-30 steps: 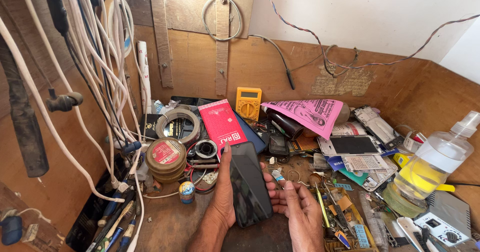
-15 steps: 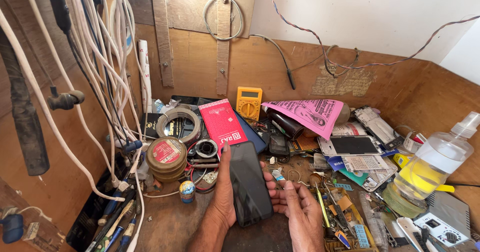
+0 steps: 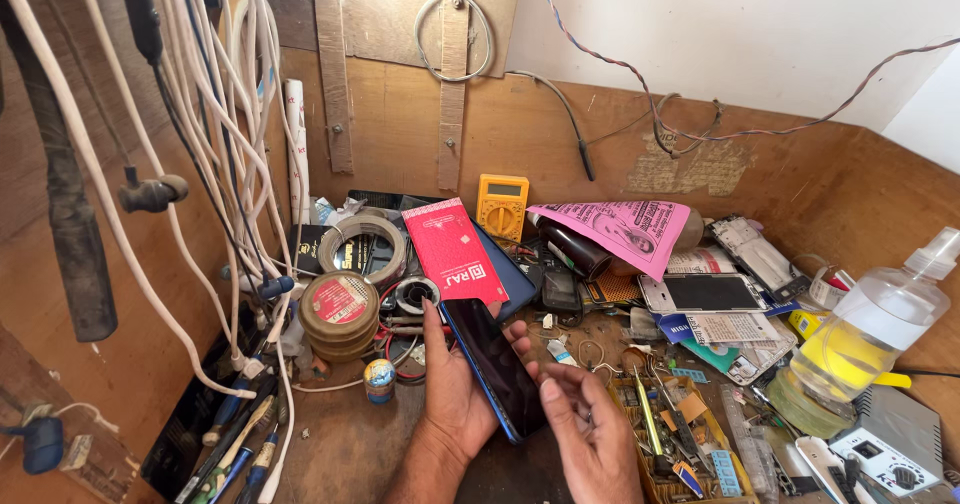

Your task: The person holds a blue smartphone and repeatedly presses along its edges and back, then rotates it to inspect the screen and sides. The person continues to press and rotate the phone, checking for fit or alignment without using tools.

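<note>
My left hand point(image 3: 452, 389) holds a dark smartphone point(image 3: 495, 364) tilted on its long edge, blue rim toward me, above the cluttered wooden bench. My right hand point(image 3: 590, 434) is beside it on the right, fingers slightly curled, thumb touching the phone's lower edge. Just behind the phone lies a red booklet point(image 3: 455, 249) on a dark blue case point(image 3: 512, 276).
A yellow multimeter point(image 3: 501, 205) leans on the back wall beside a pink leaflet point(image 3: 620, 229). Round tins point(image 3: 340, 309) and tape rolls point(image 3: 362, 242) sit to the left under hanging white cables point(image 3: 215, 144). A spray bottle point(image 3: 870, 334), another phone point(image 3: 705, 292) and small tools crowd the right.
The phone has rotated from lying flat, back facing up, to standing on its edge in my left hand. My right hand has slid lower along it.
</note>
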